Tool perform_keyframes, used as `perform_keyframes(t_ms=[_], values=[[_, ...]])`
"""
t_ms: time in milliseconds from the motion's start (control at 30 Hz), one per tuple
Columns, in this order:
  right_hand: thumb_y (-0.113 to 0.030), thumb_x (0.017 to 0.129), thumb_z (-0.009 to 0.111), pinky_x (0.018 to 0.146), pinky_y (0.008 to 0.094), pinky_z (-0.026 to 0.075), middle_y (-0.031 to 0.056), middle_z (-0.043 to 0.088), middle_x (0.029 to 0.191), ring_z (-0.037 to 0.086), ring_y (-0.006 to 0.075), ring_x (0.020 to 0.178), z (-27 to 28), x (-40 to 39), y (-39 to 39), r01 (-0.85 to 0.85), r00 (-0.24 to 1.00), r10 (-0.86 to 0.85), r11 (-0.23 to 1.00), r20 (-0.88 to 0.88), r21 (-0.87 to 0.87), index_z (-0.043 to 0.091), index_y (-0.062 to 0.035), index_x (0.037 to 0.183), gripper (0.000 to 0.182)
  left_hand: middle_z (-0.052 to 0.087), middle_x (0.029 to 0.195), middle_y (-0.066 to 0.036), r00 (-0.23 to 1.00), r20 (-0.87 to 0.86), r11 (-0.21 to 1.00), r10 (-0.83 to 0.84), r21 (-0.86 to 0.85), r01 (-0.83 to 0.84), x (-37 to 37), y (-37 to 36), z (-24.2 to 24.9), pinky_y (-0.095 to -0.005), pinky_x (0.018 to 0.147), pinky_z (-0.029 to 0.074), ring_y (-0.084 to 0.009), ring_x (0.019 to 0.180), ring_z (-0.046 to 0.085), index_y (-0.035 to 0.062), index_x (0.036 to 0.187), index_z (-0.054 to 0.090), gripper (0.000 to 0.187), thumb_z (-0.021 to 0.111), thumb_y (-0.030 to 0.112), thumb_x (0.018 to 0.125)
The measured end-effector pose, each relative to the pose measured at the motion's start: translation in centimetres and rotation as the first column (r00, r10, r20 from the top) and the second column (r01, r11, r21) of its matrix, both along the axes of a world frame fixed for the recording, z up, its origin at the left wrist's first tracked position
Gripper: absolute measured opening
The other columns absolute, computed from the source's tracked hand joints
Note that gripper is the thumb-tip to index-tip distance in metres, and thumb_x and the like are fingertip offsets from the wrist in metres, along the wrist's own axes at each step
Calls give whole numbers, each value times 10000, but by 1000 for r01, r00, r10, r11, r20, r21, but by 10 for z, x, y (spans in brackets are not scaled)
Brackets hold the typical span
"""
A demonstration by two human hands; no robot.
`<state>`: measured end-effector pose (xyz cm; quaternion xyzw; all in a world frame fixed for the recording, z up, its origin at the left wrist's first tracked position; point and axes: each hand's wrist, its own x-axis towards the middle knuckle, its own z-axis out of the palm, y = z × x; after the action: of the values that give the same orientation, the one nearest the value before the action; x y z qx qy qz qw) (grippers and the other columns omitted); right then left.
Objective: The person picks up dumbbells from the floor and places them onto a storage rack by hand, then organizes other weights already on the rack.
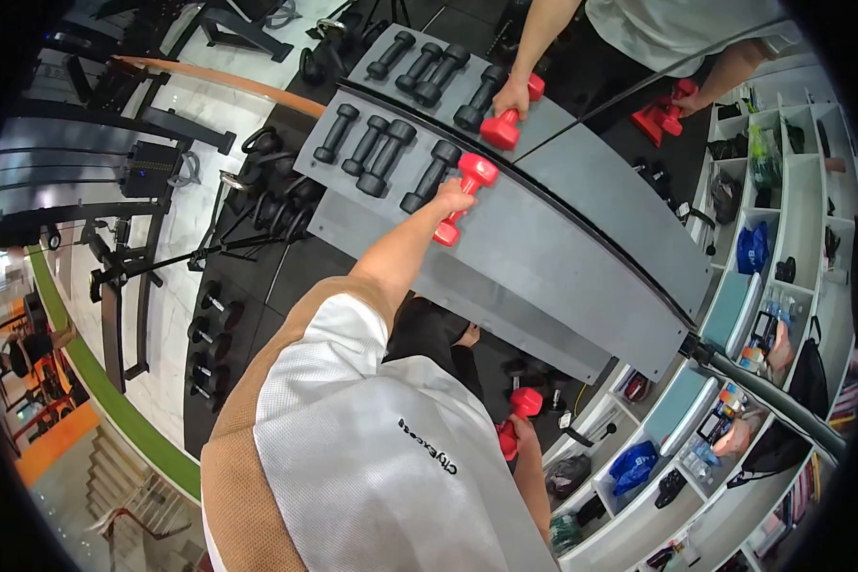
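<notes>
My left hand (455, 198) reaches forward over the grey rack top (534, 257), fingers wrapped round the handle of a red dumbbell (478, 171). That dumbbell overlaps the rack surface in this view, right beside a black dumbbell (431, 177). Further left on the same top lie several more black dumbbells (386, 158) of differing sizes. Lower down and close to my body on the right, my right hand (522, 437) is closed round a second red dumbbell (526, 401). Part of its handle is hidden by the fingers.
A mirror (601, 157) behind the rack reflects both arms and the weights. White cubby shelves (658, 424) with bags and bottles stand at right. Dumbbells (202, 331) and kettlebells (278, 205) sit on the dark floor mat to the left, near gym machines. Stairs (114, 477) show lower left.
</notes>
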<state>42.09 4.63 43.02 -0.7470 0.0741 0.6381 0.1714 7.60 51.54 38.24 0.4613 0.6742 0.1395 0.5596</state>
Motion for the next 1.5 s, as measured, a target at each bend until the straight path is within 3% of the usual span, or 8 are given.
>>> perform_keyframes(t_ms=[333, 467, 533, 733, 800, 933, 1067, 1500], values=[[-43, 758, 526, 518, 351, 491, 92, 547, 632, 562, 222, 545, 7, -6, 34, -47, 997, 50, 998, 56, -52, 483, -47, 862, 113, 644, 720, -109, 998, -10, 997, 57, -56, -58, -6, -3, 0, -318, 639, 507, -192, 624, 641, 39, 862, 587, 292, 687, 191, 634], [-9, 744, 517, 459, 289, 446, 60, 527, 605, 544, 165, 523, 29, -46, 97, -287, 954, 251, 924, 162, 254, 459, -66, 938, 210, 649, 745, -137, 993, -102, 997, 64, -46, -69, -2, -8, -2, -334, 712, 503, -244, 718, 646, 28, 851, 608, 346, 710, 249, 606], [0, 742, 516, 470, 278, 444, 45, 515, 627, 532, 150, 521, 35, -76, 139, -272, 962, 230, 862, 149, 427, 459, -60, 970, 242, 646, 803, -173, 948, -312, 956, 64, 292, 32, -4, -11, 9, -358, 750, 493, -290, 795, 634, 16, 892, 611, 426, 732, 300, 599], [-2, 745, 510, 488, 282, 440, 42, 509, 667, 527, 142, 544, 23, -161, 296, -218, 974, 206, 727, 95, 651, 427, -67, 958, 238, 618, 884, -188, 943, -313, 924, 113, 383, 17, -36, -3, 38, -396, 759, 487, -324, 848, 603, 0, 919, 564, 423, 710, 311, 673], [-22, 734, 526, 479, 289, 441, 50, 514, 651, 525, 149, 524, 23, -185, 344, -210, 975, 204, 716, 88, 666, 442, -58, 929, 214, 596, 949, -170, 796, -585, 934, 153, 350, 77, -46, -16, 46, -403, 766, 480, -332, 887, 590, 13, 953, 494, 467, 737, 283, 659], [-20, 734, 530, 471, 293, 444, 60, 519, 662, 523, 153, 523, -1, -208, 404, -149, 985, 173, 739, 28, 657, 426, -57, 925, 221, 570, 1023, -175, 776, -631, 967, 14, 205, 149, -57, -8, 44, -401, 810, 472, -336, 962, 569, 20, 1035, 461, 547, 746, 285, 650], [-19, 734, 536, 485, 288, 453, 61, 516, 669, 522, 156, 530, -17, -221, 423, -80, 996, 82, 759, 27, 646, 424, -61, 933, 232, 614, 917, -195, 771, -633, 973, -73, 126, 195, -79, -3, 50, -413, 774, 483, -345, 896, 596, 0, 918, 581, 343, 691, 250, 709], [-52, 735, 560, 499, 306, 476, 61, 514, 667, 528, 172, 550, -45, -208, 431, -30, 995, 77, 817, -57, 576, 432, -81, 888, 202, 532, 922, -124, 732, -655, 845, 189, 488, 218, -81, -18, 46, -388, 722, 482, -293, 912, 533, 34, 881, 557, 181, 630, 100, 730]])
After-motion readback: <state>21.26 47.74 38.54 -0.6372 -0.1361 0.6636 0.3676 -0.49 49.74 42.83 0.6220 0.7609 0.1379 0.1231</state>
